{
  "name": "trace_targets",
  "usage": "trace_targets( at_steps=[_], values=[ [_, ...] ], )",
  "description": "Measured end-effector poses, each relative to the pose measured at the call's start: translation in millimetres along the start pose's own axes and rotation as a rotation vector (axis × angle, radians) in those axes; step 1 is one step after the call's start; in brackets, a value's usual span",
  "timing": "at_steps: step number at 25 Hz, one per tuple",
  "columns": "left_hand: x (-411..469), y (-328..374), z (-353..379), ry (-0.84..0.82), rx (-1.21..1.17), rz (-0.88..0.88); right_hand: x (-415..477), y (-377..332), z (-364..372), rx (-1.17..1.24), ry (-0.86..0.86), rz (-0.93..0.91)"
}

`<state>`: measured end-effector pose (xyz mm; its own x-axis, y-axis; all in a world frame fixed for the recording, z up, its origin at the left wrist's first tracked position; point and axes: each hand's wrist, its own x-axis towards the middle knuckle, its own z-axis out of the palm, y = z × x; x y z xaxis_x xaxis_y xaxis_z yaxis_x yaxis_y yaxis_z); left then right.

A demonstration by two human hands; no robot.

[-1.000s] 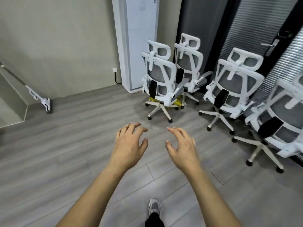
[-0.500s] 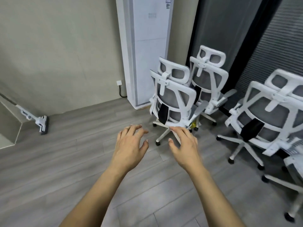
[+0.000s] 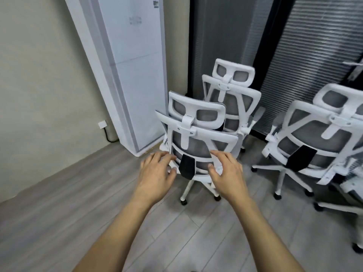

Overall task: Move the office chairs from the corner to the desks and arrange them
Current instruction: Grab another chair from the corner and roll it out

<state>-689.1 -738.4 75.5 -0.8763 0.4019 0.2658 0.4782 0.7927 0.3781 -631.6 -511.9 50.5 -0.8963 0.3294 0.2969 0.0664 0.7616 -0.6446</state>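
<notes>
Several white office chairs with grey mesh backs stand in the corner, their backs toward me. The nearest chair (image 3: 198, 142) is straight ahead, with a black lumbar pad low on its back. My left hand (image 3: 156, 174) is open, fingers spread, in front of the lower left of that backrest. My right hand (image 3: 227, 171) is open at the lower right. Both hands overlap the frame; I cannot tell if they touch it. A second chair (image 3: 233, 95) stands behind it, a third chair (image 3: 318, 138) to the right.
A tall white floor-standing air conditioner (image 3: 129, 75) stands just left of the chairs, against the beige wall with a socket (image 3: 103, 124). Dark panels and grey blinds (image 3: 306, 48) run behind the chairs. Part of another chair (image 3: 351, 191) shows at the right edge. Grey wood floor (image 3: 59, 213) stretches left.
I have walked closer to the corner; the nearest chair now fills the middle of the view. Both open hands have gone forward from over the floor to the chair's lower backrest.
</notes>
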Motion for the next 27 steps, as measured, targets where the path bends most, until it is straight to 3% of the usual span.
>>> trace_targets(
  at_steps=[9, 13, 15, 20, 27],
  values=[
    [209, -79, 64, -0.176, 0.025, 0.127, 177, 57, 83, -0.094, 0.112, 0.225],
    [281, -121, 95, -0.243, 0.058, 0.169, 228, 87, 115, -0.265, 0.005, 0.349],
    [301, -142, 112, -0.28, 0.064, 0.166, 229, 95, 123, -0.328, -0.03, 0.385],
    [319, -177, 146, -0.218, 0.016, 0.295, 208, 90, 138, -0.341, 0.103, 0.423],
    [314, -206, 158, -0.182, -0.054, 0.546, 132, 26, 170, -0.409, 0.293, 0.594]
  ],
)
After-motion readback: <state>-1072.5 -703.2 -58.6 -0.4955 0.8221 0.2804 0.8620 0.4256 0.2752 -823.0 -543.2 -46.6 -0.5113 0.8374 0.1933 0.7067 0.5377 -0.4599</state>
